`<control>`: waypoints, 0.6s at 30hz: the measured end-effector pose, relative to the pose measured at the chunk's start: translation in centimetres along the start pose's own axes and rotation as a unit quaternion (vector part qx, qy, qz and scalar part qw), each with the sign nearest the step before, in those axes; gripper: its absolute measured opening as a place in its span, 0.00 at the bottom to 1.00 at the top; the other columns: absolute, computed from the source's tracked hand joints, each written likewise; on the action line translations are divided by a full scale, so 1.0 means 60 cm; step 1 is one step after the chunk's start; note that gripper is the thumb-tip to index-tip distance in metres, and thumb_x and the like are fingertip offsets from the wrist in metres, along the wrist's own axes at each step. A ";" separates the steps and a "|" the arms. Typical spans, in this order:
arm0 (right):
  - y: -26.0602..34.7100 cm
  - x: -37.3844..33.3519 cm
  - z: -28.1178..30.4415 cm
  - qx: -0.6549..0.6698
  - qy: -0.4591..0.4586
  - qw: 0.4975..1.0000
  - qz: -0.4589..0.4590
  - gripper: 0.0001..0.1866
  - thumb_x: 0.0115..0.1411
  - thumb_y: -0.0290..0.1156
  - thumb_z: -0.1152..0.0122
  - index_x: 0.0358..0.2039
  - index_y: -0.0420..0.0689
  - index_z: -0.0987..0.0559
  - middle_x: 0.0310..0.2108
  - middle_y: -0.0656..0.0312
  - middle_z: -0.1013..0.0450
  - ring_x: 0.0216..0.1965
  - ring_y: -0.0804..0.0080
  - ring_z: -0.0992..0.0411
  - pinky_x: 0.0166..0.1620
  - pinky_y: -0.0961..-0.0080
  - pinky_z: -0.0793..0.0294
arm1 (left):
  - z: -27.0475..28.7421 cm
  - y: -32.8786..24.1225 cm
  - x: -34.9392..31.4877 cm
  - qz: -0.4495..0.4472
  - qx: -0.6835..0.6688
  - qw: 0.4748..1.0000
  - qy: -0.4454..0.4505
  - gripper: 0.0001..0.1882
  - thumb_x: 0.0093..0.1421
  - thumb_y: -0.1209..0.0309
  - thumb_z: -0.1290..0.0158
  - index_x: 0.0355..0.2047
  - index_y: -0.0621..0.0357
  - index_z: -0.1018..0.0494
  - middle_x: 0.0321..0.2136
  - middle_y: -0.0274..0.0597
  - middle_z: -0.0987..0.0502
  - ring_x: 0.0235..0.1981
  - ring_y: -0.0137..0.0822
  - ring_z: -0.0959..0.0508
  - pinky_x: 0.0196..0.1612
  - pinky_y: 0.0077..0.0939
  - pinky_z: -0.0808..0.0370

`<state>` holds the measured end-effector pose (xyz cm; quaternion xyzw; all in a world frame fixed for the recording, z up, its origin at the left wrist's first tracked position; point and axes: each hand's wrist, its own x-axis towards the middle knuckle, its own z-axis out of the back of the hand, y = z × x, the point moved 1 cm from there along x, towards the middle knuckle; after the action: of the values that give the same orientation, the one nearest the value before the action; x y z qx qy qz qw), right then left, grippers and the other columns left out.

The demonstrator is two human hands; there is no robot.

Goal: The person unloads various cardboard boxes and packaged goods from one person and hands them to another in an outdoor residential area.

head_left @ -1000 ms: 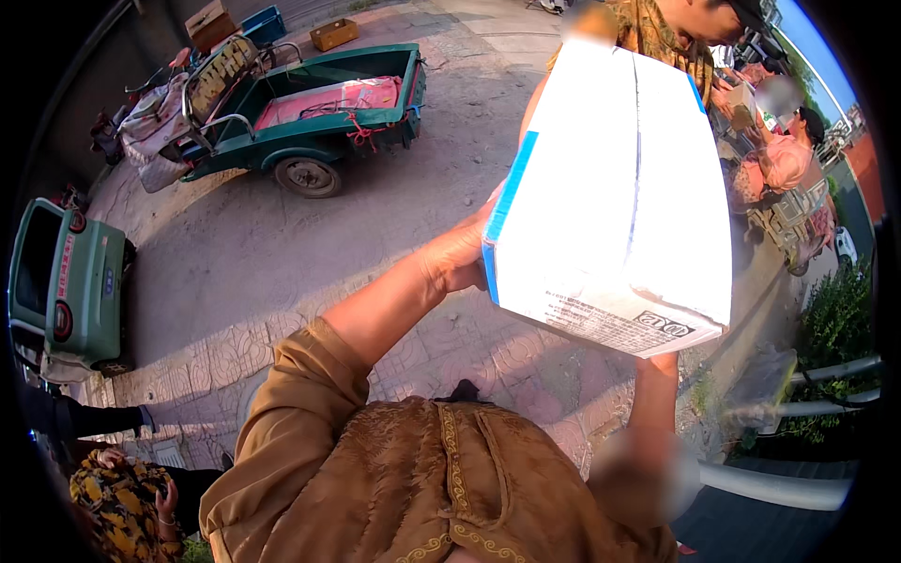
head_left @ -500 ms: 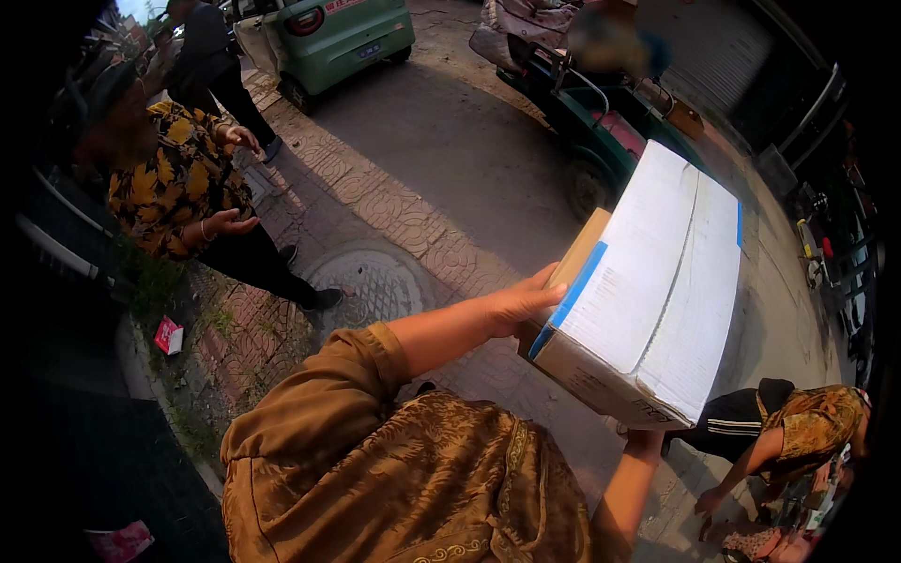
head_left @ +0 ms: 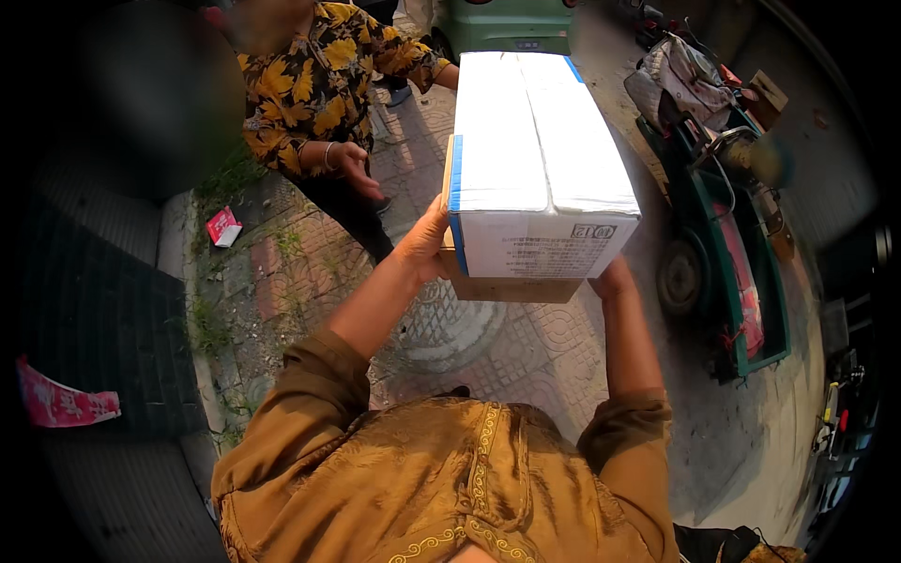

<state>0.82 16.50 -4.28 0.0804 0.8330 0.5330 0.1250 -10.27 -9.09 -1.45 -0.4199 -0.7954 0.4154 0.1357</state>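
Note:
In front of my chest I hold a white cardboard box (head_left: pixel 549 136) with blue edges, stacked on a brown cardboard box (head_left: pixel 511 288). My left hand (head_left: pixel 427 242) grips the left side of the stack low down, at the brown box. At the lower right corner is my right hand (head_left: pixel 612 279), its fingers mostly hidden behind the boxes. Facing me, a person in a black and yellow leaf-patterned shirt (head_left: pixel 328 80) stands beyond the stack at the left. One of their hands (head_left: pixel 352 169) is held out open; their other arm reaches behind the white box.
A green cargo tricycle (head_left: pixel 699 272) with a loaded front stands on the right. Behind the white box is a green car (head_left: pixel 511 28). Below lie patterned paving and a round manhole cover (head_left: pixel 446 324). A red and white wrapper (head_left: pixel 223 228) lies near the left kerb.
The view has turned right to left, so the boxes now sit straight ahead of me. The other person is closer, one arm now stretched toward the boxes. Both my hands still hold the stack.

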 end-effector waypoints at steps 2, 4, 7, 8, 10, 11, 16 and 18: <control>-0.009 0.078 -0.027 0.002 0.060 0.998 -0.010 0.24 0.56 0.46 0.46 0.44 0.38 0.27 0.42 0.58 0.28 0.43 0.72 0.30 0.46 0.75 0.31 | 0.028 -0.046 -0.004 -0.038 -0.014 0.999 -0.007 0.47 0.41 0.50 0.37 0.56 0.56 0.46 0.45 0.46 0.31 0.45 0.38 0.27 0.38 0.37 0.22; 0.009 0.125 -0.094 0.013 0.087 0.996 -0.017 0.25 0.55 0.46 0.45 0.43 0.38 0.26 0.40 0.58 0.27 0.41 0.73 0.30 0.46 0.76 0.31 | 0.058 -0.094 -0.006 -0.047 -0.032 0.997 -0.047 0.43 0.43 0.50 0.38 0.54 0.56 0.44 0.44 0.45 0.30 0.43 0.38 0.27 0.38 0.38 0.22; -0.011 0.205 -0.114 0.079 0.150 0.985 -0.021 0.27 0.54 0.49 0.44 0.45 0.39 0.28 0.43 0.59 0.29 0.44 0.72 0.32 0.47 0.76 0.32 | 0.101 -0.127 0.007 -0.063 -0.026 0.993 -0.099 0.35 0.45 0.50 0.40 0.48 0.58 0.36 0.43 0.45 0.28 0.44 0.41 0.27 0.40 0.47 0.26; -0.008 0.224 -0.125 0.079 0.143 0.986 -0.022 0.27 0.54 0.49 0.44 0.45 0.39 0.28 0.43 0.59 0.29 0.44 0.72 0.32 0.47 0.76 0.32 | 0.116 -0.136 0.014 -0.060 -0.041 0.990 -0.117 0.30 0.46 0.52 0.40 0.44 0.59 0.29 0.43 0.46 0.27 0.44 0.43 0.27 0.41 0.56 0.28; -0.003 0.239 -0.155 0.097 0.183 0.978 -0.015 0.29 0.54 0.51 0.43 0.46 0.40 0.28 0.45 0.58 0.30 0.46 0.72 0.33 0.49 0.75 0.32 | 0.140 -0.148 0.011 -0.049 -0.055 0.992 -0.106 0.31 0.45 0.50 0.40 0.44 0.58 0.29 0.46 0.46 0.28 0.46 0.44 0.29 0.43 0.58 0.31; 0.002 0.243 -0.173 0.100 0.180 0.978 -0.017 0.29 0.54 0.51 0.43 0.46 0.40 0.28 0.45 0.58 0.30 0.46 0.72 0.33 0.49 0.75 0.32 | 0.149 -0.155 0.008 -0.047 -0.066 0.992 -0.098 0.32 0.44 0.49 0.40 0.44 0.56 0.29 0.48 0.46 0.30 0.49 0.45 0.31 0.45 0.61 0.33; 0.008 0.276 -0.194 0.099 0.177 0.979 -0.006 0.29 0.54 0.53 0.44 0.47 0.41 0.28 0.43 0.58 0.28 0.45 0.69 0.30 0.49 0.72 0.31 | 0.144 -0.178 0.025 -0.032 -0.105 0.978 -0.177 0.38 0.44 0.44 0.42 0.48 0.59 0.34 0.45 0.45 0.28 0.48 0.43 0.30 0.48 0.45 0.30; 0.020 0.283 -0.199 0.082 0.158 0.984 0.002 0.29 0.52 0.53 0.42 0.44 0.41 0.26 0.41 0.58 0.27 0.42 0.72 0.29 0.46 0.74 0.29 | 0.138 -0.182 0.035 -0.032 -0.097 0.966 -0.237 0.37 0.46 0.44 0.44 0.48 0.59 0.34 0.45 0.44 0.28 0.47 0.44 0.30 0.47 0.45 0.30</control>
<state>-18.93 11.17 -0.49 0.0065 0.8831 0.4688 -0.0162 -22.29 -15.29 1.63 -0.2943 -0.8544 0.4199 -0.0848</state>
